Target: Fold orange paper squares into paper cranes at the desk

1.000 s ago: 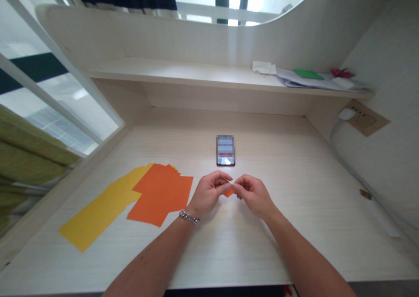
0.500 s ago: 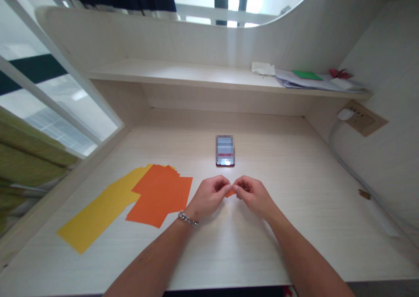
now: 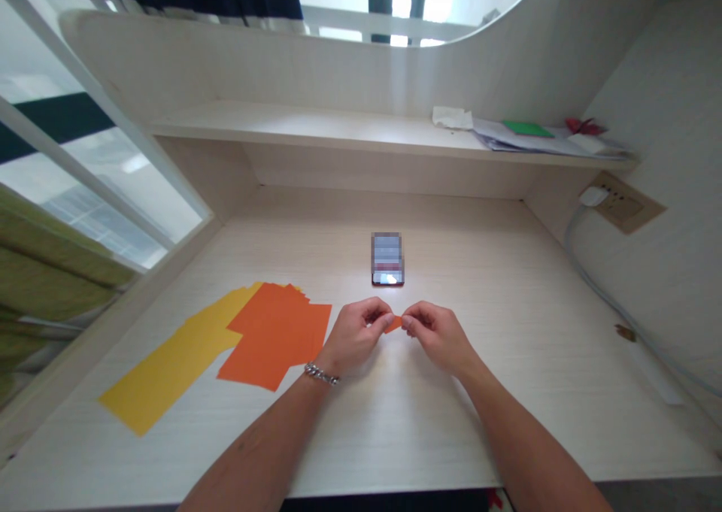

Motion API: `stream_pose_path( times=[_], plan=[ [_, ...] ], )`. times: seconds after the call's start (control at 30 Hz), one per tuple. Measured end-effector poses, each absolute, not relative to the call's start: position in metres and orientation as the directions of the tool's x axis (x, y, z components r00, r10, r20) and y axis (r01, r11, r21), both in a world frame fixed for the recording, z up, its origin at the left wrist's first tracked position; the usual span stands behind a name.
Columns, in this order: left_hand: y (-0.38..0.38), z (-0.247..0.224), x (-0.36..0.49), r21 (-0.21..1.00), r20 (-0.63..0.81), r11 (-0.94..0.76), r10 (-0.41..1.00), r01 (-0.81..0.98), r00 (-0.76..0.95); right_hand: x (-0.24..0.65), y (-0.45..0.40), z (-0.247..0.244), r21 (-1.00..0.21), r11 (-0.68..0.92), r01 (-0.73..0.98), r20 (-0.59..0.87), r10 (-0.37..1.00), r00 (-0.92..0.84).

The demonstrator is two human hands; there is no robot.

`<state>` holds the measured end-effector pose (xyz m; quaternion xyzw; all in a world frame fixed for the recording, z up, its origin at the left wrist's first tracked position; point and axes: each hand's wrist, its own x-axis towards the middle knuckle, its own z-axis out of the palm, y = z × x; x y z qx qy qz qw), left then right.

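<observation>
- Most of the lower frame is filled by the pale desk (image 3: 564, 346), over which both forearms are reached in from the bottom edge.
- At the lower left, a long spread of yellow paper (image 3: 169, 369) is laid on a slant, its near end pointed toward the lower left corner.
- Partly over the yellow, orange sheets (image 3: 271, 339) are overlapped, just beside the left wrist.
- Just below the centre of the frame, the left hand (image 3: 358, 331) and right hand (image 3: 437, 331) are held near each other, fingertips turned inward and separated by a narrow gap.
- Above that gap, the phone (image 3: 387, 258) is set upright in the frame, touched by neither hand.
- In the gap itself, the small orange piece (image 3: 393, 323) is pinched at its left end by the left thumb and fingers, and at its right end by the right. Its visible length is run sideways, tilted slightly up to the right; neither hand can be called nearer. Whether it is rested on the desk cannot be told.
</observation>
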<state>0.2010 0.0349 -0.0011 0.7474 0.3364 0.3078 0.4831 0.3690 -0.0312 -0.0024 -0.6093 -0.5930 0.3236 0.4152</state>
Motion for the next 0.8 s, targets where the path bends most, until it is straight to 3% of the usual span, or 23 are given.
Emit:
stream_pose_path(
  times=[0.33, 0.53, 0.63, 0.8],
  plan=[
    [0.035, -0.001, 0.202, 0.942, 0.112, -0.274, 0.803, 0.195, 0.585, 0.373, -0.025, -0.013, -0.950, 0.011, 0.313, 0.031, 0.998, 0.058],
    [0.032, 0.002, 0.201, 0.888, 0.075, -0.362, 0.723, 0.285, 0.687, 0.369, -0.030, -0.004, -0.847, 0.105, 0.522, 0.100, 0.994, -0.037],
    [0.034, 0.001, 0.195, 0.847, 0.040, -0.414, 0.676, 0.334, 0.735, 0.371, -0.032, -0.002, -0.831, 0.123, 0.543, 0.077, 0.991, -0.107],
    [0.048, 0.003, 0.181, 0.875, -0.041, -0.338, 0.662, 0.346, 0.749, 0.392, -0.031, -0.002, -0.926, -0.031, 0.375, -0.047, 0.998, -0.035]
  ],
)
